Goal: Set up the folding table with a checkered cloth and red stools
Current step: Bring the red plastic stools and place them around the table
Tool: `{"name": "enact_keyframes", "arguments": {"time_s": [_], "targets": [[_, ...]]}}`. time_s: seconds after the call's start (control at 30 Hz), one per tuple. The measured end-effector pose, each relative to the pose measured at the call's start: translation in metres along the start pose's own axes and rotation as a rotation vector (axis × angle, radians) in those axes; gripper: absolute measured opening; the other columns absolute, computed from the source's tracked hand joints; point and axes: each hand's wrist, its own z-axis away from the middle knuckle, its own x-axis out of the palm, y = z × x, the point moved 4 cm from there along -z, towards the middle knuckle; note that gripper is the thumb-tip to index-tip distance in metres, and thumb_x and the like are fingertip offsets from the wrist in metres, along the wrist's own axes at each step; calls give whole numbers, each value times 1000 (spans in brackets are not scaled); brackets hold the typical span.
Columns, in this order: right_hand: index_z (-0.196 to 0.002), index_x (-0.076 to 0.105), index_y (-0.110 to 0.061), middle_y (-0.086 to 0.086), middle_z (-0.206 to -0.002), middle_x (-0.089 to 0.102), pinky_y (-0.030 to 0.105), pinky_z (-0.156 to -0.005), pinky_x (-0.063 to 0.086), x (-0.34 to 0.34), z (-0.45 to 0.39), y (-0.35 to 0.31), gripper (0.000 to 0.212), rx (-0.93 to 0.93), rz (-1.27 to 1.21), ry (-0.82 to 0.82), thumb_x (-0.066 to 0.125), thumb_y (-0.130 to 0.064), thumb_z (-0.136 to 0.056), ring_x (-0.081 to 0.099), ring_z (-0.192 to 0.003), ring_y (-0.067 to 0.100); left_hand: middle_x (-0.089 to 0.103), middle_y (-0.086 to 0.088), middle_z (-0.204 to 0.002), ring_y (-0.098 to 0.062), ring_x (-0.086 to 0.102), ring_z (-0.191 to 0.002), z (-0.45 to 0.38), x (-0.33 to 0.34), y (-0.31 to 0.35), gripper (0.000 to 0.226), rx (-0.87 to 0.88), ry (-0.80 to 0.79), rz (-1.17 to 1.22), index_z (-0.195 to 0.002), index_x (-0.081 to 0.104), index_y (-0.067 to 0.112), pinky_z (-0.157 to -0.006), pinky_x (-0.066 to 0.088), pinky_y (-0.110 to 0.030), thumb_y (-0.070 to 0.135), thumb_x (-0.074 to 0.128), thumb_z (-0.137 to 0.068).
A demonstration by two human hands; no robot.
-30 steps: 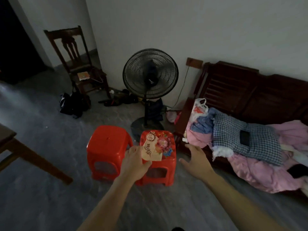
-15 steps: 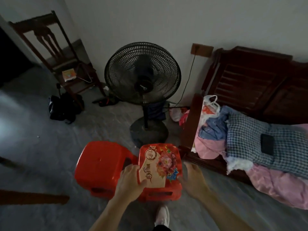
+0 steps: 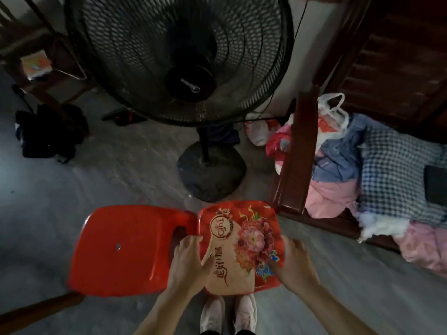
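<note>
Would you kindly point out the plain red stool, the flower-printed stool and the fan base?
plain red stool [image 3: 125,247], head view, seat top
flower-printed stool [image 3: 242,240], head view, printed seat
fan base [image 3: 212,172], head view, top surface

A red plastic stool with a flower-printed seat [image 3: 244,240] is gripped at its sides by the left hand [image 3: 188,264] and right hand [image 3: 294,263]; a plain red plastic stool [image 3: 125,247] touches it.

The big black mesh-guarded standing fan [image 3: 179,59] runs off the top edge, so its upper guard is lost. The left hand [image 3: 188,264] covers the near left edge of the flower-printed red plastic stool [image 3: 244,240], and the right hand [image 3: 294,259] covers its right edge; its legs lie hidden beneath the seat. The dark wooden chair [image 3: 36,44] is cut by the left edge. The printed lettering on the stool is too blurred to read.
</note>
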Motion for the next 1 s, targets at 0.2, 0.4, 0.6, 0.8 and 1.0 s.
{"name": "enact_keyframes", "arguments": {"time_s": [0.2,0.4,0.6,0.8,1.0], "targets": [[-143,30,-30,6,-130,41,50,-99,45,48,-73,31,92,74,15,39,72,-58,-67,41,-126,30,28,0,-151,-21,34,-132,-75,69,-36,75,14,-82,-92,-146,26,29,-104,42,-35,53,61,-84],[-153,-4,-28,12,-145,28,51,-108,36,94,-109,52,131,63,-42,-3,85,-56,-61,30,-137,31,36,-11,-133,-27,42,-120,-101,116,-56,96,-20,-91,-67,-145,17,29,-99,44,-37,53,76,-72],[-153,-9,-29,10,-144,26,48,-110,35,100,-109,52,132,84,-88,46,88,-39,-64,31,-136,29,48,-17,-119,-33,49,-108,-95,126,-64,115,-89,-62,16,-145,10,40,-90,49,-45,58,81,-57],[-152,-7,-33,8,-139,32,47,-106,39,97,-91,50,132,145,-163,81,88,-42,-62,33,-133,27,45,-17,-121,-35,43,-113,-90,120,-58,124,-75,-86,17,-144,9,41,-94,44,-50,57,86,-48],[-150,-4,-34,8,-138,33,52,-105,42,103,-42,64,128,223,-234,152,87,-47,-60,35,-131,29,44,-13,-123,-33,45,-114,-63,115,-52,121,17,-103,-21,-142,10,45,-94,47,-49,56,87,-49]]}}
